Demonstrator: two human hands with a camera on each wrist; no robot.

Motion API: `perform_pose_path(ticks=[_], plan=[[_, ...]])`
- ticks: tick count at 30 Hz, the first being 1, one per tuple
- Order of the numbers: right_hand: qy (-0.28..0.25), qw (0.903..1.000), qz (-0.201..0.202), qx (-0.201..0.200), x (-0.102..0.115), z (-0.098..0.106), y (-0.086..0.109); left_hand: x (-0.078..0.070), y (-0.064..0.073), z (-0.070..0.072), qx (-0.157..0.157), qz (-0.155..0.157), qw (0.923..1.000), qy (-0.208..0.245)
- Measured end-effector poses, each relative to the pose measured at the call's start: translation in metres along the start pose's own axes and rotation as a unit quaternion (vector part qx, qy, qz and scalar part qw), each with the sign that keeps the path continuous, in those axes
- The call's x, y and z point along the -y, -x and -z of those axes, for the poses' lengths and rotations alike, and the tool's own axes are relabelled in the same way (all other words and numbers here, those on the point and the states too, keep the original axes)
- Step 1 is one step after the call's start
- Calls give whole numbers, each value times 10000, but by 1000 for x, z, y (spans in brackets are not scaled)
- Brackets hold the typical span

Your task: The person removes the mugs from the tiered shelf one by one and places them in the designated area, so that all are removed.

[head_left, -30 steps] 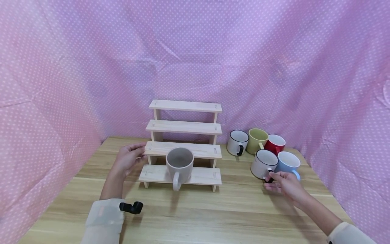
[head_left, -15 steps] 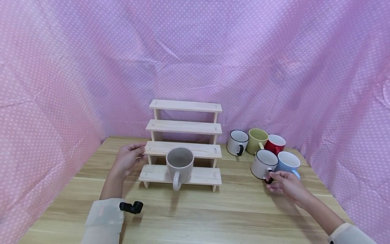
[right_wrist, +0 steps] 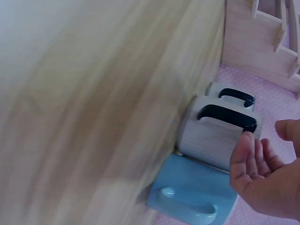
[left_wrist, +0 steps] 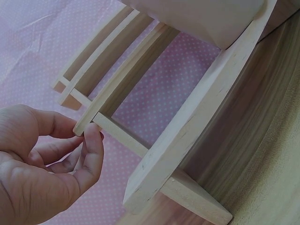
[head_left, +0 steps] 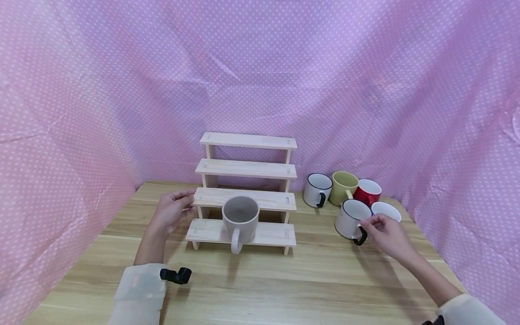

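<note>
My left hand (head_left: 172, 210) pinches the left end of the second-lowest board of a pale wooden stepped shelf (head_left: 243, 198); thumb and index finger meet at the board's end in the left wrist view. On the lowest step stands a grey mug (head_left: 239, 228), its handle toward me. To the right, a white mug (head_left: 348, 223) with black rim and black handle stands upright on the table. My right hand (head_left: 387, 234) hovers beside that handle, its fingers (right_wrist: 243, 159) loosely bent and the thumb apart. A light blue mug (right_wrist: 197, 183) stands close by, partly behind this hand in the head view.
Behind these stand another black-rimmed white mug (head_left: 317, 189), a yellow-green mug (head_left: 344, 187) and a red mug (head_left: 367, 192). A pink dotted cloth (head_left: 260, 67) hangs around the wooden table (head_left: 284, 289).
My right hand has let go of the white mug's black handle and risen slightly, now covering more of the blue mug. The left hand and the shelf stay as they were.
</note>
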State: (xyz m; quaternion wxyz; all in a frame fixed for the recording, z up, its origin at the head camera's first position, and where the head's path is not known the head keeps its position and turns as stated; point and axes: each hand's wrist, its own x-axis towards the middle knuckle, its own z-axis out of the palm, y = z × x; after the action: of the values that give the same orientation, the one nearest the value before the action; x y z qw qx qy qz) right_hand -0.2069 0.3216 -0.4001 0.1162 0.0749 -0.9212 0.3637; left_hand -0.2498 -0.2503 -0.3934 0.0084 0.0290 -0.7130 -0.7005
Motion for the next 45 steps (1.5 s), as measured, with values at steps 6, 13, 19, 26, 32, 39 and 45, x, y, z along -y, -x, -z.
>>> perform_pose_path(ticks=[6, 13, 19, 26, 32, 39, 45], plan=[[279, 9959, 814, -268, 16, 0, -10, -1, 0, 0, 31, 14, 10000, 27], [96, 9923, 1233, 40, 38, -15, -23, -1, 1, 2, 82, 40, 9999, 105], [-2, 9862, 1580, 489, 58, -37, -31, 0, 2, 3, 63, 72, 9999, 110], [24, 9776, 1809, 1072, 87, -62, -32, -1, 2, 3, 63, 122, 9999, 76], [37, 9599, 2186, 1756, 109, -69, -29, -2, 2, 2, 48, 130, 9999, 67], [-943, 9174, 2609, 2852, 132, -81, -31, -3, 2, 0, 70, 96, 9999, 80], [-1297, 8876, 2720, 3485, 150, -97, -28, -2, 2, 0, 109, 64, 9999, 59]])
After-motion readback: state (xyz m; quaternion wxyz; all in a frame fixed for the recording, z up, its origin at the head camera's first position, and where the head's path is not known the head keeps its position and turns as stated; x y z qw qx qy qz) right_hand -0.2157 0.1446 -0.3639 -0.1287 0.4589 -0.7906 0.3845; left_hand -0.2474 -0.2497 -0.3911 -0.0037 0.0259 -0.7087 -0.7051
